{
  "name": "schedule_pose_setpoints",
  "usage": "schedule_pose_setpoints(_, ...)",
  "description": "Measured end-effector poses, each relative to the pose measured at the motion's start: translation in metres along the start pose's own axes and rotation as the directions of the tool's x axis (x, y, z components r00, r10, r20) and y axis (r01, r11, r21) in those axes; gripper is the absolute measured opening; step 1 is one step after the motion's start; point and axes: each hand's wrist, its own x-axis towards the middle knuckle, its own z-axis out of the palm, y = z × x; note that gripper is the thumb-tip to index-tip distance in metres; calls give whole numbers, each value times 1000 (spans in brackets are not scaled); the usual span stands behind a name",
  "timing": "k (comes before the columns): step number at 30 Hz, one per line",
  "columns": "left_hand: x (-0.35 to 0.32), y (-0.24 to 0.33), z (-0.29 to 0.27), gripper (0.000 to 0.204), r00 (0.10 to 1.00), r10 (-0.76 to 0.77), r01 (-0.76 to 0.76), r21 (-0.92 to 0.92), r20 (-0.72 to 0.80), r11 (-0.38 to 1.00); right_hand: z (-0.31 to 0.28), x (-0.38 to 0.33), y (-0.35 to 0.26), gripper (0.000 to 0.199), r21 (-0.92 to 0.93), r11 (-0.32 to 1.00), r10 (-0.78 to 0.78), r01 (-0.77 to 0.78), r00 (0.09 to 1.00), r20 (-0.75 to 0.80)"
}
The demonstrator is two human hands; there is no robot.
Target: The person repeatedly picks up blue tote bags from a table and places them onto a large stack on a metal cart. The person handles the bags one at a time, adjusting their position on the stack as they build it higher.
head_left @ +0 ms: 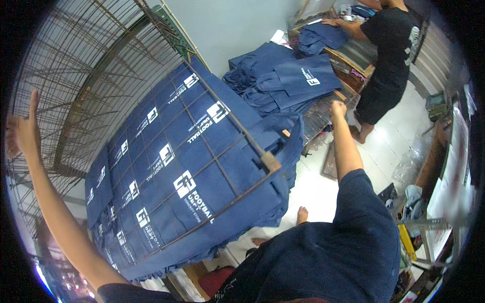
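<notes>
My left hand (25, 134) is raised at the far left beside a stack of tilted wire racks (101, 65). Its thumb points up, apart from the other fingers, which are somewhat blurred; I see nothing held in it. My right hand (338, 108) is stretched forward on the right, curled into a fist near the edge of a dark work table (323, 118), with nothing showing in it. Between my arms, navy fabric pieces (172, 202) with white prints lie in rows. A rusty wire rack (217, 157) with a small block at its corner lies over them.
More navy printed fabric (308, 76) is piled on the table ahead. A person in black (386, 65) stands at its right, a hand near a bundle of navy cloth (323, 38). Clutter and a metal frame (424, 222) line the right side, beyond white floor tiles (389, 156).
</notes>
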Motion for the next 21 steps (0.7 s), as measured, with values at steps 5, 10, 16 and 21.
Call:
schedule_pose_setpoints(5, -28, -25, -47, 50, 997, 39, -44, 79, 68, 996, 92, -48, 34, 27, -214, 971, 145, -109, 976, 160)
schedule_pose_setpoints(10, -55, -46, -67, 42, 998, -9, 3, 111, 55, 994, 167, -84, -27, 37, 256, 721, 603, -644, 765, 228)
schedule_pose_setpoints(16, -91, -90, -79, 38, 998, -35, 31, 80, 57, 996, 219, -85, -47, 63, 234, 476, 872, -848, 490, 2)
schedule_pose_setpoints(21, -77, -98, -77, 42, 923, 117, -227, 276, 366, 934, 240, -15, -18, 42, 175, 476, 879, -862, 458, -133)
